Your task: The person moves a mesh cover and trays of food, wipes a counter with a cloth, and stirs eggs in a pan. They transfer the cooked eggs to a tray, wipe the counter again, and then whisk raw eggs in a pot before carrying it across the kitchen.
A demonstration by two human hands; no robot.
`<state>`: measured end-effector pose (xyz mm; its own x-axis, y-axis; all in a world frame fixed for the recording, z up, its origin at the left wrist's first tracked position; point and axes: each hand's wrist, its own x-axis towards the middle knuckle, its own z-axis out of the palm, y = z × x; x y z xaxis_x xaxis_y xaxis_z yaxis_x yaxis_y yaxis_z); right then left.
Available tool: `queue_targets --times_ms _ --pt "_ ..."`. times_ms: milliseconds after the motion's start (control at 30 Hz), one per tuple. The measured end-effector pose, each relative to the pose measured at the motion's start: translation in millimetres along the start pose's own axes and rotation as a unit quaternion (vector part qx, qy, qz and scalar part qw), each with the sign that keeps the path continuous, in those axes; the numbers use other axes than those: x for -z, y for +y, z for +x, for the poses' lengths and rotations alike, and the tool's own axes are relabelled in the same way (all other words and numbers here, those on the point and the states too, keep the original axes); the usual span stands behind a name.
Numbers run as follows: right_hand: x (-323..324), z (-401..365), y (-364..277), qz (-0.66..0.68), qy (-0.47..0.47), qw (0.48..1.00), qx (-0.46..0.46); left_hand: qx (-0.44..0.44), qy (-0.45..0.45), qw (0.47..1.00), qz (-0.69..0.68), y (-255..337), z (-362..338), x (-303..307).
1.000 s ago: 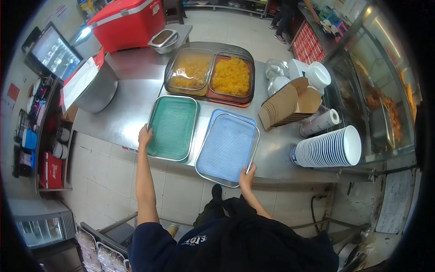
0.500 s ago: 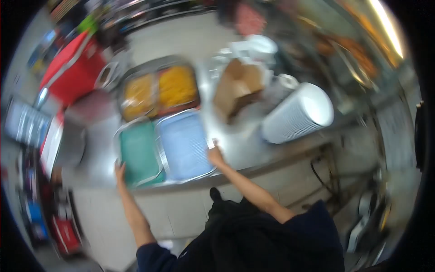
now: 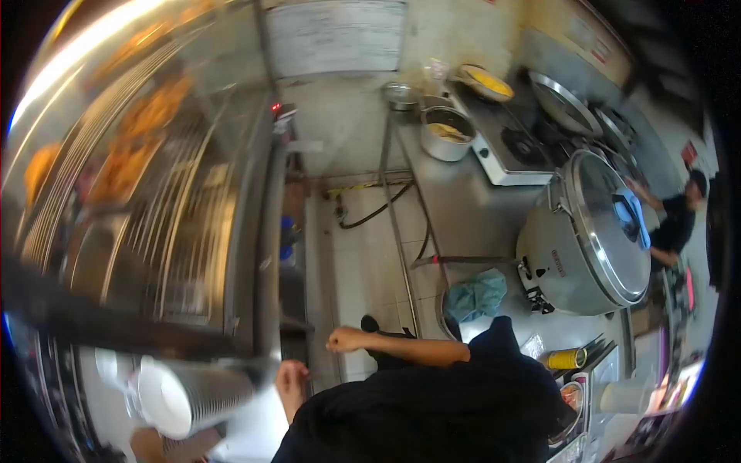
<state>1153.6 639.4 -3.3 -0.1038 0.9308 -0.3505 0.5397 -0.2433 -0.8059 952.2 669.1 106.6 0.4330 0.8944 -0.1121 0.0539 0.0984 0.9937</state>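
The person's right hand (image 3: 347,339) is curled into a loose fist above the floor (image 3: 363,287). Just beside it, the left hand (image 3: 292,381) has bent fingers; whether they grip anything cannot be told. The stack of cups (image 3: 202,395) lies left of the left hand, on the worktop (image 3: 255,426). The teal cloth (image 3: 477,295) is farther right of the right hand.

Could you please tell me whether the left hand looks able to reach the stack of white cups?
Probably yes: the left hand seems to hold nothing and is close to the stack of white cups, with counter showing between them and no apparent obstacle.
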Motion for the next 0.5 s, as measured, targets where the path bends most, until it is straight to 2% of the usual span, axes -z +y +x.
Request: queue_targets --times_ms 33,67,133,233,267,300,367,400,433,500 --pt "38 3 19 0.025 0.094 0.995 -0.01 0.079 -0.061 0.994 -0.053 -9 34 -33" --pt "81 -1 31 0.058 0.154 0.986 -0.029 0.077 -0.079 0.993 -0.046 -23 62 -54" --pt "157 2 62 0.078 0.28 0.955 -0.053 0.071 -0.233 0.967 0.07 -47 114 -73" --pt "258 8 127 0.092 0.42 0.899 -0.086 0.026 -0.24 0.96 0.143 -62 181 -100" --pt "294 4 140 0.112 0.461 0.877 -0.074 0.063 -0.247 0.961 0.106 -53 203 -108" --pt "332 0 149 0.13 0.503 0.852 -0.06 0.06 -0.26 0.957 0.111 -44 226 -117" --pt "407 -18 147 0.171 0.576 0.799 -0.028 0.125 -0.228 0.949 0.18 -35 276 -132" --pt "450 -28 142 0.136 0.592 0.79 -0.078 0.159 -0.222 0.949 0.156 -44 304 -137" --pt "492 -36 141 0.102 0.606 0.778 -0.128 0.154 -0.234 0.947 0.158 -58 335 -142" --pt "570 -40 159 -0.049 0.685 0.719 -0.106 0.149 -0.254 0.946 0.137 -82 402 -157"
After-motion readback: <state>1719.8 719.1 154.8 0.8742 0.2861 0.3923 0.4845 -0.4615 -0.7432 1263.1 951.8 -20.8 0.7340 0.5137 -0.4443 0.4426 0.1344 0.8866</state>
